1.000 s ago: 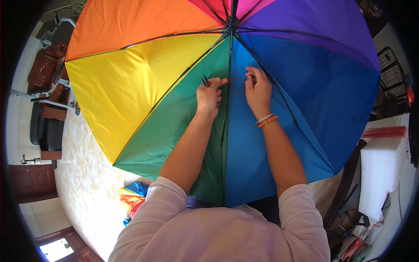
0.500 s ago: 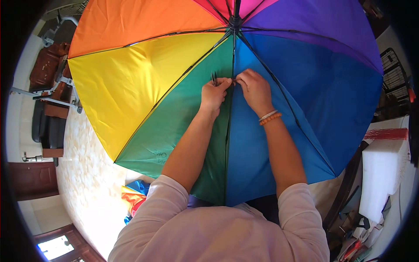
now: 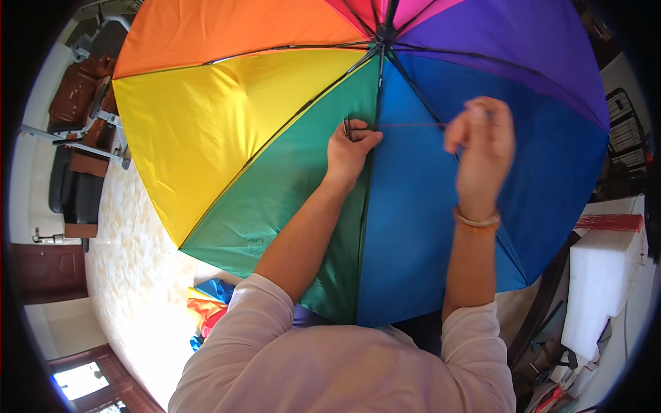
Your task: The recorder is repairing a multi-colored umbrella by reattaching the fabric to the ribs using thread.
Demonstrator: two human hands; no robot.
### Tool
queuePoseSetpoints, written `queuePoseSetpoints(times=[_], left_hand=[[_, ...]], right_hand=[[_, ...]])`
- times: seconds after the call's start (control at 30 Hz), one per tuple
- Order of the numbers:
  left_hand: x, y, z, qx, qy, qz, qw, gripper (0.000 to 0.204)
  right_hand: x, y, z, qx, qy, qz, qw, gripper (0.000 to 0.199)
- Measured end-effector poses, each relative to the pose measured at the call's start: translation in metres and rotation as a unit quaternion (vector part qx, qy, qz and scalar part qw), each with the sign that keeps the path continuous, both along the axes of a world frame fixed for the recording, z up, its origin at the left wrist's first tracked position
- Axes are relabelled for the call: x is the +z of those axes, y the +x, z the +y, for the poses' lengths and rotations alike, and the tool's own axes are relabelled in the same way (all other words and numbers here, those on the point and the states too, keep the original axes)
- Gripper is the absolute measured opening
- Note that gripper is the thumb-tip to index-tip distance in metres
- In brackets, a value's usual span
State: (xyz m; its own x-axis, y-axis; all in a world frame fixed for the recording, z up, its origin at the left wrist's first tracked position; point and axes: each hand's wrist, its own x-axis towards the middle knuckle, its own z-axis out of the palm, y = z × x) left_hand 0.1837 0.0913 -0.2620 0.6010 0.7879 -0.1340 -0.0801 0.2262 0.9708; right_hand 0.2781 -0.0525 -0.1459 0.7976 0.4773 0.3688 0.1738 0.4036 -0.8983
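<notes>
We see an open umbrella (image 3: 406,234) spread in front of the person, its underside toward us, with panels in orange, yellow, green, blue, purple and pink. Thin black ribs (image 3: 367,199) run out from the dark hub (image 3: 385,34) near the upper edge. Our left hand (image 3: 349,155) is over the green panel, folded around a small dark tool (image 3: 347,127) whose points stick up past the fingers. Its thumb reaches to the rib between green and blue, though we cannot tell whether thumb and finger also pinch the thread. A thin red thread (image 3: 411,125) stretches straight across the blue from near that rib to our right hand (image 3: 485,148), which is over the darker blue panel with its fingers bent. That hand is blurred, so we cannot tell whether its fingertips are pressed together on the thread. We see a bracelet (image 3: 476,221) on the right wrist. A crumpled bundle of colourful cloth (image 3: 208,303) lies below the umbrella's left side, and a white block (image 3: 600,275) stands at the right with red strands (image 3: 609,221) across its top.
</notes>
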Motion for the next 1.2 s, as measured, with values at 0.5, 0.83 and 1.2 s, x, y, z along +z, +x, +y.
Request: queuePoseSetpoints(times=[0.5, 0.83, 1.2], left_hand=[[0.019, -0.005, -0.002, -0.038, -0.053, 0.026, 0.998, 0.027], [0.007, -0.004, 0.020, -0.133, -0.210, -0.004, 0.969, 0.037], [0.009, -0.002, -0.004, -0.024, 0.038, 0.026, 0.999, 0.036]], right_hand=[[-0.043, 0.007, 0.018, 0.099, 0.003, 0.227, 0.969, 0.025], [-0.083, 0.016, 0.034, 0.078, -0.124, 0.089, 0.985, 0.017], [-0.020, 0.005, -0.011, -0.095, -0.082, -0.115, 0.985, 0.020]])
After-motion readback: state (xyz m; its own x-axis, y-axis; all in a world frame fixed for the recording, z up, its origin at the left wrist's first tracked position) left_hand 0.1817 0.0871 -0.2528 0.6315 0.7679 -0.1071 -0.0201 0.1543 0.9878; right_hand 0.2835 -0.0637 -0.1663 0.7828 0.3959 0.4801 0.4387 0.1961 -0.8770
